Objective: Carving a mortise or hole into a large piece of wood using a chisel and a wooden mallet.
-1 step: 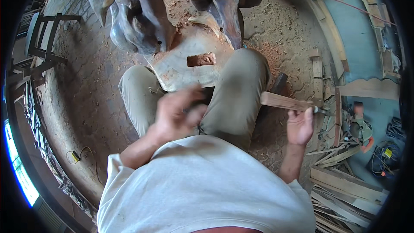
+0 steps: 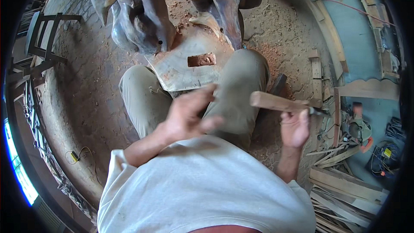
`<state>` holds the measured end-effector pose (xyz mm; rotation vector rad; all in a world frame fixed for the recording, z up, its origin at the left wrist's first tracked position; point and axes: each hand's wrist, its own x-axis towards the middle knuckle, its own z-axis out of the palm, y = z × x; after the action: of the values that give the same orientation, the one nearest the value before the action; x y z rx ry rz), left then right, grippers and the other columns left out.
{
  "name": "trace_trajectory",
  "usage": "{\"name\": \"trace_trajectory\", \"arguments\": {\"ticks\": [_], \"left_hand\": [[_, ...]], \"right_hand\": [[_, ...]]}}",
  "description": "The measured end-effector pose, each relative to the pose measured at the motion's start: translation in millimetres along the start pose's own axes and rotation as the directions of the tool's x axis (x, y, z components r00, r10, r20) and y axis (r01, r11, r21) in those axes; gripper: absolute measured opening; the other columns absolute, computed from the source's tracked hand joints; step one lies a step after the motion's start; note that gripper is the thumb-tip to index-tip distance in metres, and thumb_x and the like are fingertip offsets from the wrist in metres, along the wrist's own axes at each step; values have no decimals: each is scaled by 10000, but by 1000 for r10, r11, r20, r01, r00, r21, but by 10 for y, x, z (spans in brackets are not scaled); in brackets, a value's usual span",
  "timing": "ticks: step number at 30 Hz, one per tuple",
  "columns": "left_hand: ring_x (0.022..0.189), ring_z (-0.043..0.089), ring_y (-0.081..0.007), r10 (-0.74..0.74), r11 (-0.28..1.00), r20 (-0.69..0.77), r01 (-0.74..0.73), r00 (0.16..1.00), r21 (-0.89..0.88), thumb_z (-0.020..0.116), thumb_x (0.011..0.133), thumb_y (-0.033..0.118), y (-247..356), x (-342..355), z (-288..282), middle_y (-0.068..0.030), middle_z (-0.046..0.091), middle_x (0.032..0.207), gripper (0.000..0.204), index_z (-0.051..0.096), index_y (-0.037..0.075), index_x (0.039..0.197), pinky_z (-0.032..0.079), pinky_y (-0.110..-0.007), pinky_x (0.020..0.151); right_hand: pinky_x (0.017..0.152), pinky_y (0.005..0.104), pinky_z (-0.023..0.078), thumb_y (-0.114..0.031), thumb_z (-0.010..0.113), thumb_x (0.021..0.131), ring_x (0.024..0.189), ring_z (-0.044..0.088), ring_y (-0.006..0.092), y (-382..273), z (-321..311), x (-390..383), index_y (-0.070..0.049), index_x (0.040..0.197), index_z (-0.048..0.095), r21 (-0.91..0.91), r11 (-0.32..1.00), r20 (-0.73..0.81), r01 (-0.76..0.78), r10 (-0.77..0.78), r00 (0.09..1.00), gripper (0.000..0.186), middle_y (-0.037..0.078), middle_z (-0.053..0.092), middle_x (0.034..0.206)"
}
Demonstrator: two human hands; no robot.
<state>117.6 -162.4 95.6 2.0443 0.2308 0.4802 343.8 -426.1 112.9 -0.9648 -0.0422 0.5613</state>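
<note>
My right hand (image 2: 295, 128) is closed on a chisel, held off to the right of my knee. The chisel's thick wooden handle (image 2: 276, 102) points left, and its dark metal end sticks out past my fingers on the right. Over my lap, my left hand (image 2: 189, 112) is slightly blurred, with fingers and thumb apart and nothing visible in it. Between my knees lies a pale wooden slab (image 2: 172, 75) with a rectangular mortise (image 2: 201, 59) cut in it. Reddish wood chips lie on the slab's far part.
A large carved dark wooden piece (image 2: 144, 21) rises from the slab's far side. A dark block-like piece (image 2: 279, 84) lies beside my right knee. Wood strips (image 2: 345, 205) and a power saw (image 2: 360, 130) are at right. A wooden chair frame (image 2: 45, 39) stands at far left.
My left hand has moved right, its fingers and thumb more spread. My right hand has shifted slightly left with the chisel.
</note>
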Motion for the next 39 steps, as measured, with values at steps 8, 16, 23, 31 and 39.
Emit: {"name": "trace_trajectory", "arguments": {"ticks": [8,16,23,31,39], "left_hand": [[955,718,-439,342,841,-65,-336,937,-424,750,949,444,357,145,73,-389,659,1169,524,630,-60,868,589,-502,831],[914,734,-306,-291,930,-536,102,792,-353,622,1018,552,191,-622,-944,-278,718,1174,666,627,-111,1076,575,-444,918],[751,729,-201,-160,978,-497,205,853,37,697,897,703,158,-547,-960,-133,755,869,811,707,-77,1120,563,-304,723],[779,721,-241,-45,961,-196,97,979,261,751,920,577,265,-328,-1252,-200,760,1008,673,660,35,1308,566,-330,702],[807,701,-225,-262,939,-318,317,911,134,763,863,658,223,-271,-1225,-163,736,936,739,719,-46,1082,545,-338,741]], "right_hand": [[834,284,567,-180,760,980,987,697,159,477,835,-551,25,1178,680,-312,849,470,-427,529,707,296,125,741,1080],[880,333,547,-155,670,1024,989,678,177,824,-1552,548,26,1197,641,-748,633,-262,-199,-6,965,252,100,708,1115],[875,466,550,-466,833,829,979,716,355,1546,-3479,336,83,1212,682,-919,-53,-391,-391,252,885,686,227,736,1086],[604,417,558,-372,828,783,687,714,286,1751,-2931,305,91,1075,706,-788,25,-591,-616,252,766,561,154,733,889],[667,358,546,-232,772,864,727,658,214,1238,-2128,161,16,1013,669,-491,556,-623,-671,315,717,306,85,680,848]]}}
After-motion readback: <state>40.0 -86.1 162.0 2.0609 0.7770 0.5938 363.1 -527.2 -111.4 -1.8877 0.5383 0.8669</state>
